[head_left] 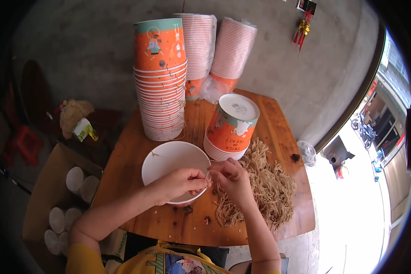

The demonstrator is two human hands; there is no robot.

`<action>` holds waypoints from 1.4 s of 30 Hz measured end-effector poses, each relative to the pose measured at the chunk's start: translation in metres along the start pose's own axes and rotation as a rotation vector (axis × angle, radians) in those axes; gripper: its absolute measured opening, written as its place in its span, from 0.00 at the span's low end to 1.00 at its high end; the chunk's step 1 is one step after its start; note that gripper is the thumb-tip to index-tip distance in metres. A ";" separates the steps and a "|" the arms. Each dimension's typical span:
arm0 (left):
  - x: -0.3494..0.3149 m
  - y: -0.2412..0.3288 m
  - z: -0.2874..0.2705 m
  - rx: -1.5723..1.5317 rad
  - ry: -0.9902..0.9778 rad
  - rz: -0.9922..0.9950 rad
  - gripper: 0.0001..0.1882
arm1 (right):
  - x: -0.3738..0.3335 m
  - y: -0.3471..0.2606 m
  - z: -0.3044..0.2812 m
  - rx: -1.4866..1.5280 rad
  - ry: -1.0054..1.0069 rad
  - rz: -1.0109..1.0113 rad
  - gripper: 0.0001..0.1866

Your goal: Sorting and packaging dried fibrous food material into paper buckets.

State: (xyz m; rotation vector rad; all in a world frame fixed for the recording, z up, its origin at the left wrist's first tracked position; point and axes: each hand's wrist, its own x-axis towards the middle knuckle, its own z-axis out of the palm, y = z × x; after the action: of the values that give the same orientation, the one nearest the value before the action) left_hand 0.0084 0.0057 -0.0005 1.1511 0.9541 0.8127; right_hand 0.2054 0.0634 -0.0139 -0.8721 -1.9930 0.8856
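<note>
In the lower left of the frame, a box [42,187] holds white cups [57,220]. Right of it, on the table [123,176], a tall stack [161,91] of tubs goes up to the top of the frame. Bits of string hang down its right side, so those tubs look done.

In the middle, near the bottom of that stack, is one tub [171,160]. A bit of string sits on the upper left of its rim, so that side looks done too. The right side, where the fingers are, seems not finished. The tub's mouth faces up, and its long axis seems to run up and down; I can't tell if it tips a little.

The left hand [183,185] reaches over the tub and pinches at the rim's right side. The right hand [233,180] pinches there too, and a thin string [208,178] seems to be between the fingertips. Which way it runs is too small to tell.

Behind are two wrapped stacks [236,45]. Further right, an upside-down stack [228,132] and a big string pile [269,192] look left to use.
</note>
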 end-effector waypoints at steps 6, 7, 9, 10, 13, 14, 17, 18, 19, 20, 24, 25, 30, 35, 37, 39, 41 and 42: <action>0.005 -0.002 0.004 0.027 0.059 -0.049 0.10 | -0.039 -0.001 0.005 0.436 0.116 0.158 0.08; 0.007 -0.003 0.004 0.031 0.064 -0.052 0.10 | -0.042 -0.006 0.005 0.205 0.115 0.084 0.09; 0.008 -0.004 0.004 0.032 0.067 -0.059 0.09 | -0.040 -0.009 0.007 0.099 0.124 0.028 0.09; 0.009 -0.003 0.005 0.054 0.061 -0.029 0.09 | -0.039 -0.010 0.007 -0.006 0.133 -0.032 0.09; 0.009 0.000 0.011 0.067 0.068 0.007 0.09 | -0.037 -0.010 0.006 0.009 0.146 -0.042 0.07; 0.008 0.001 0.012 0.059 0.079 0.015 0.09 | -0.037 -0.010 0.005 0.007 0.145 -0.053 0.07; 0.009 0.000 0.013 0.099 0.073 0.030 0.08 | -0.037 -0.008 0.008 0.032 0.160 0.022 0.06; 0.010 -0.001 0.011 0.098 0.076 0.030 0.08 | -0.038 -0.009 0.009 0.034 0.157 0.020 0.06; 0.012 -0.002 0.007 -0.007 0.036 -0.026 0.07 | -0.040 -0.010 0.012 0.081 0.180 0.066 0.06; 0.012 -0.002 0.005 -0.112 -0.006 -0.082 0.07 | -0.042 -0.011 0.015 0.129 0.202 0.112 0.06; 0.012 0.000 0.002 -0.323 0.001 -0.198 0.07 | -0.053 -0.017 0.035 0.153 0.267 0.142 0.08; 0.012 0.003 0.003 -0.361 -0.008 -0.236 0.07 | -0.056 -0.018 0.037 0.096 0.269 0.101 0.08; 0.014 0.000 0.004 -0.417 -0.001 -0.284 0.07 | -0.054 -0.012 0.035 0.158 0.191 0.063 0.05; 0.010 -0.002 0.002 -0.279 -0.018 -0.155 0.08 | -0.046 -0.011 0.001 1.067 0.052 0.527 0.09; 0.006 0.004 0.007 -0.223 -0.004 -0.130 0.09 | -0.045 -0.007 -0.005 1.082 0.088 0.530 0.09; 0.005 0.004 0.010 -0.166 0.011 -0.103 0.09 | -0.047 -0.001 -0.010 1.099 0.054 0.517 0.07; 0.006 0.002 0.016 0.112 0.056 0.067 0.09 | -0.046 -0.006 0.000 0.775 0.105 0.364 0.08; 0.005 0.001 0.016 0.111 0.058 0.064 0.09 | -0.045 -0.009 0.004 0.454 0.142 0.212 0.09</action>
State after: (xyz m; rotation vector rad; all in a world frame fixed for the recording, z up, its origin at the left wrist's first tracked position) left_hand 0.0254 0.0047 0.0016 1.2649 1.0248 0.8571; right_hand 0.2210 0.0213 -0.0251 -0.8598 -1.5088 1.2950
